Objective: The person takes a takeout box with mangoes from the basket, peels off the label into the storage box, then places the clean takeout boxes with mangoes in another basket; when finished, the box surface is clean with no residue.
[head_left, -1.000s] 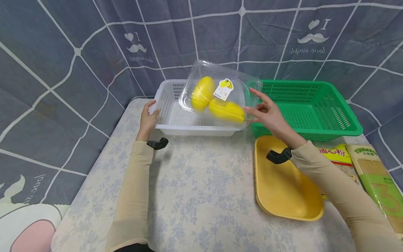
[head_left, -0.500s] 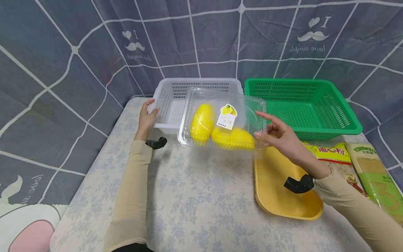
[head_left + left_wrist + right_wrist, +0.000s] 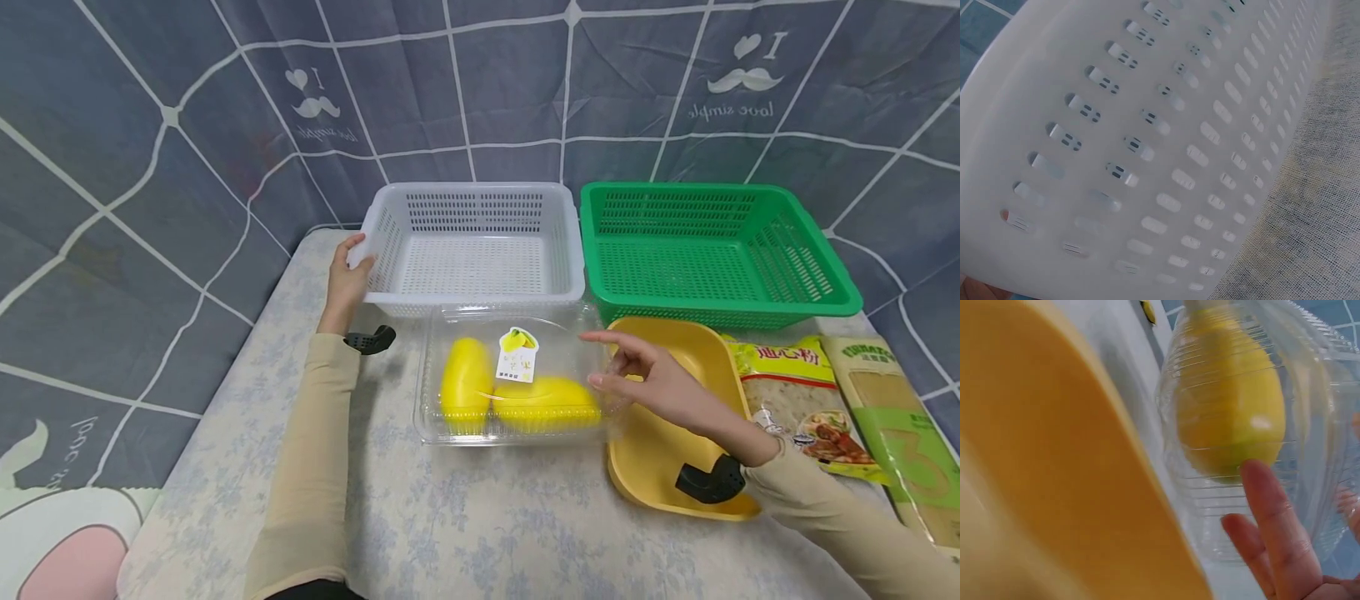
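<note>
One grey-blue cloth [image 3: 517,92] with white grid lines hangs behind the bench [image 3: 465,517], whose covering is whitish with pale blue flowers. On it, along the cloth, stands a green slotted basket [image 3: 675,262] with a white slotted basket [image 3: 472,260] just to its left; nearer lies a yellow tray [image 3: 645,450]. Directly in front of the white slotted basket is a clear plastic clamshell box [image 3: 562,350], its right end beside the tray (whether its base touches the bench, I cannot tell). Its long axis runs left to right, about parallel to the basket's near rim. The plastic is glossy, with fine ribs low on the near wall. The hands are well apart: the right hand [image 3: 663,387] holds the box's right end, while the left hand [image 3: 345,283] grips the white basket's left rim. Inside, the left mango [image 3: 467,379] points front to back and the right mango [image 3: 547,406] lies crosswise, both smooth, bright yellow. A white label [image 3: 516,358] with a fruit picture sits on top, lettering upright.
</note>
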Demonstrator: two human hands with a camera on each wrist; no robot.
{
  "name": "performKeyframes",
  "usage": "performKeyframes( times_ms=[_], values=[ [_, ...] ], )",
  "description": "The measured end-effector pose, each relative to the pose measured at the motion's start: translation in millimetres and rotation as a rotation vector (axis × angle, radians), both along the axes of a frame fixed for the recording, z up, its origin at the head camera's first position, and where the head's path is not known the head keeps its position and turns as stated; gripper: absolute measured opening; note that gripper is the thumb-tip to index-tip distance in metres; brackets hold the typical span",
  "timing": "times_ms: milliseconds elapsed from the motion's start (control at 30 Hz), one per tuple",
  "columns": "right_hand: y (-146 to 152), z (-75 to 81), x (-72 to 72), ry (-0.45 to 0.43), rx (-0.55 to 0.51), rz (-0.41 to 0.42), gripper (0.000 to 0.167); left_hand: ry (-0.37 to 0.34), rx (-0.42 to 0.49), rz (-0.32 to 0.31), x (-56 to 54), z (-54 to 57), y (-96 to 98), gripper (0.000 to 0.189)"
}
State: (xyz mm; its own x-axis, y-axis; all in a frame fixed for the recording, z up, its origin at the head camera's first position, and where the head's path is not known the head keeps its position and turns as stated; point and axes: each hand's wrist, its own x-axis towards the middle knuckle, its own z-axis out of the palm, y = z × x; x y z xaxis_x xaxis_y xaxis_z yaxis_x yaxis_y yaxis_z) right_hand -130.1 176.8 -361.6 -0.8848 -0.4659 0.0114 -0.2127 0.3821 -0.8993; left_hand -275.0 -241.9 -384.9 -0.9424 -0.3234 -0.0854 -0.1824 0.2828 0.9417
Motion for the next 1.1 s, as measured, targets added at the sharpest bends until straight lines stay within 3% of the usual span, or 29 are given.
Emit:
performKeyframes(
  times_ms=[267,433,667,800,900,1000,1100],
  values=[
    [-19,-16.8,1.1,-0.036,0.066,0.0,0.052,-0.037,-0.03,0.027,-2.7,-4.0,0.2,0.043],
    [-27,-22.1,0.1,-0.015,0.097,-0.013,0.053,0.009,0.005,0.005,0.2,-1.6,1.0,0.045],
    [-34,-17.8,-2.5,0.044,0.232,0.084,0.058,0.02,0.016,-0.001,-0.1,0.9,1.2,0.046],
    [-37,-11.6,-2.7,0.063,0.33,0.138,0.06,0.06,0.004,0.007,0.4,0.5,1.9,0.047],
    [-40,-6.9,-2.2,0.069,0.392,0.164,0.061,0.09,-0.025,0.024,7.3,1.1,1.6,0.052],
    [-43,-3.7,-1.3,0.06,0.424,0.187,0.064,0.127,-0.041,0.031,22.1,2.6,2.0,0.061],
    [-44,-0.6,0.7,0.056,0.446,0.194,0.065,0.253,-0.103,0.028,45.1,8.5,7.7,0.061]
  ],
)
